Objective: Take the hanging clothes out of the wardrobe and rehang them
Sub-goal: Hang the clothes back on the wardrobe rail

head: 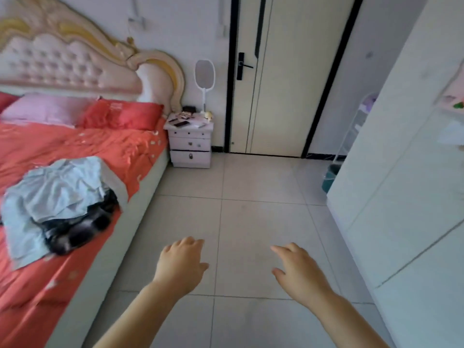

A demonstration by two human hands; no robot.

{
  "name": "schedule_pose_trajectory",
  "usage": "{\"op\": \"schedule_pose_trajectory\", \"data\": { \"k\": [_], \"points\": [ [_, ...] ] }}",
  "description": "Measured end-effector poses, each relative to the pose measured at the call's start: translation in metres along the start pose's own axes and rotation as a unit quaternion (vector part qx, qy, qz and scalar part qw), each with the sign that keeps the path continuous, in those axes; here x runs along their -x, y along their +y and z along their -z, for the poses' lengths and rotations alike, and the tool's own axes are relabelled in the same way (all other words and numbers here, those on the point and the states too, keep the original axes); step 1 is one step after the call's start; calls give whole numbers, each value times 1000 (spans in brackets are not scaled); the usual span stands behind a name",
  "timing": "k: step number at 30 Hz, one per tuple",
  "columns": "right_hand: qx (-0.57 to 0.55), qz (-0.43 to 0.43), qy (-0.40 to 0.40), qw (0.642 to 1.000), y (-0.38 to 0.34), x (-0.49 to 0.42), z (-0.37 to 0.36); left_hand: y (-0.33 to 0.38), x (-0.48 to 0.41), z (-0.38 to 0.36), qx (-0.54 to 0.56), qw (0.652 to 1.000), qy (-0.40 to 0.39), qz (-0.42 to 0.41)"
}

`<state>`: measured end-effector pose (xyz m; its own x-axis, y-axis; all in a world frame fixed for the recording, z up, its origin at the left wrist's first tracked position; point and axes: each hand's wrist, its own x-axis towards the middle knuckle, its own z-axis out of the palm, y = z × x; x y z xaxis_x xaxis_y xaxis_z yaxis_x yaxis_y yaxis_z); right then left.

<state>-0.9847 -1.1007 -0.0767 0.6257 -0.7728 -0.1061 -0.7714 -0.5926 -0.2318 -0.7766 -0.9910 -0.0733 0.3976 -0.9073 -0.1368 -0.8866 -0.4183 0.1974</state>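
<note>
My left hand point(182, 263) and right hand point(298, 270) are held low over the tiled floor point(251, 222), fingers relaxed and loosely spread, holding nothing. I judge they are free for the next reach. The clothes point(57, 197), a pale blue garment over a black one, lie heaped on the bed point(75, 272) at my left. The white wardrobe point(406, 197) at my right shows closed fronts, which would need opening. The nightstand point(190, 144) and teal bin point(331, 177) stand well beyond.

Two hands at six o'clock: my left hand point(182, 262), my right hand point(298, 270). One bed point(75, 146) at nine carries one pale garment point(57, 192), one black garment point(75, 232), one pink pillow point(42, 109), one red pillow point(125, 114). At twelve: one nightstand point(190, 144), one door point(281, 96).
</note>
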Motion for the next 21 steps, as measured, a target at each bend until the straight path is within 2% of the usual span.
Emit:
{"op": "schedule_pose_trajectory", "data": {
  "k": [10, 14, 21],
  "points": [
    [18, 175, -58, 983, -120, -171, -24, -137, -49, 17, 21, 983, 22, 180],
    [19, 249, -78, 965, -164, -248, -29, -176, -82, 30, 9, 966, 40, 257],
    [11, 351, -113, 930, -235, -355, -25, -223, -134, 55, 31, 937, 54, 345]
  ]
}}
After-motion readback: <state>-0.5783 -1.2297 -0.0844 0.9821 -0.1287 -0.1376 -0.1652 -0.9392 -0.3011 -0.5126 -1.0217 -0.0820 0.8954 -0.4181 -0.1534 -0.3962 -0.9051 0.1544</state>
